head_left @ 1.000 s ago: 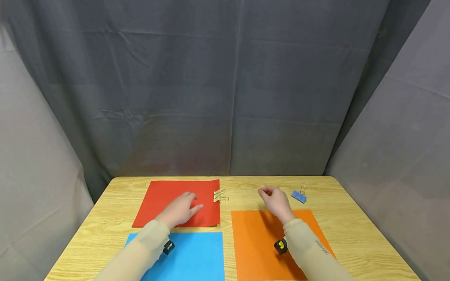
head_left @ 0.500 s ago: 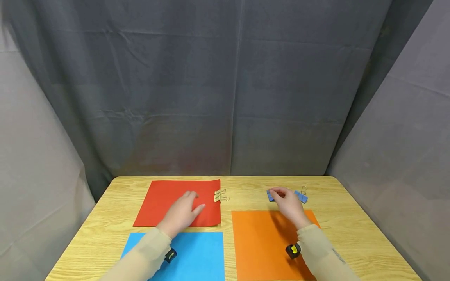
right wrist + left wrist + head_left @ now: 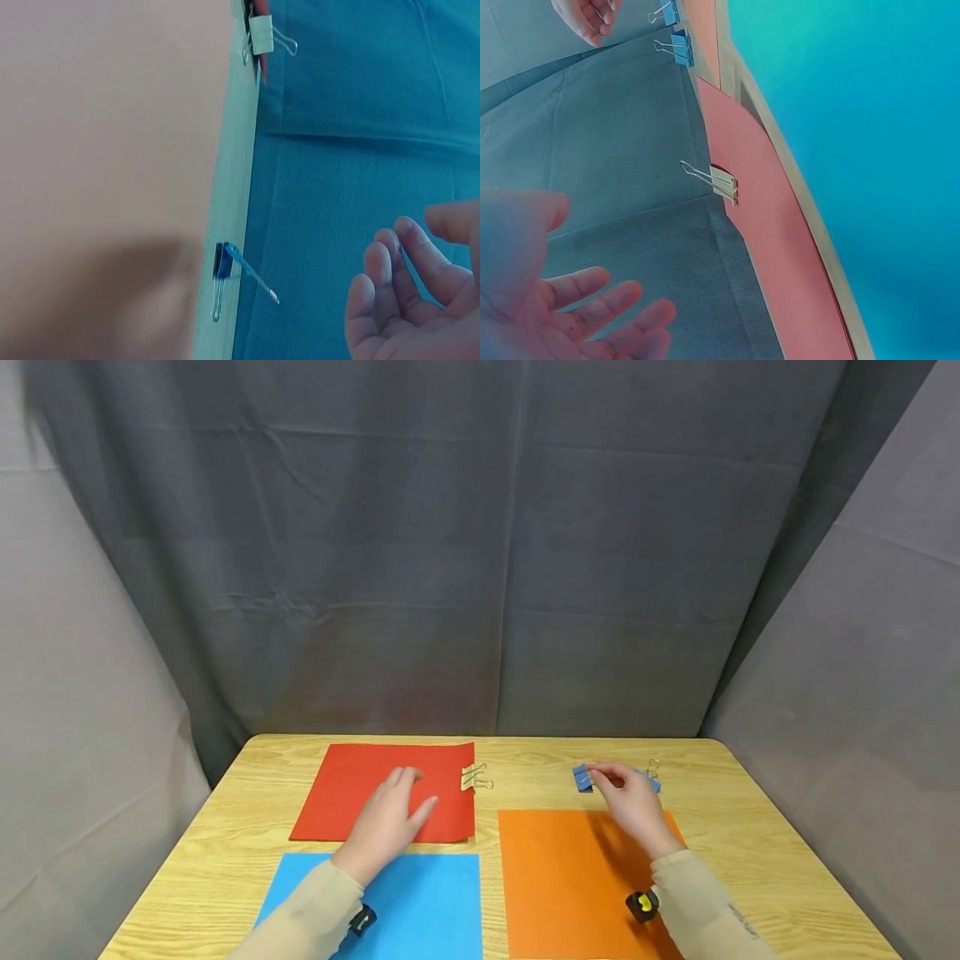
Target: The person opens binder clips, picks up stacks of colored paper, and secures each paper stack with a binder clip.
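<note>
Over the red sheet (image 3: pixel 337 793), my left hand (image 3: pixel 386 818) hovers with fingers loosely spread and nothing in them. A cream binder clip (image 3: pixel 468 778) grips that sheet's right edge, its wire handles pointing outward. My right hand (image 3: pixel 626 793) hangs above the back of the table, fingers relaxed and holding nothing. Just left of its fingertips lies one blue binder clip (image 3: pixel 582 778). A second blue binder clip (image 3: pixel 654 782) sits behind this hand, partly hidden by it. Both blue clips (image 3: pixel 681 47) show in the left wrist view, wire handles out.
A blue sheet (image 3: pixel 435 902) lies in front of the red one. An orange sheet (image 3: pixel 555 885) is to the right, below my right hand. The wooden table (image 3: pixel 195 852) ends at a grey curtain (image 3: pixel 375 568) behind, with pale cloth on both sides.
My right hand has moved to the right, uncovering the nearer blue binder clip and partly covering the other. My left hand stays over the red sheet.
</note>
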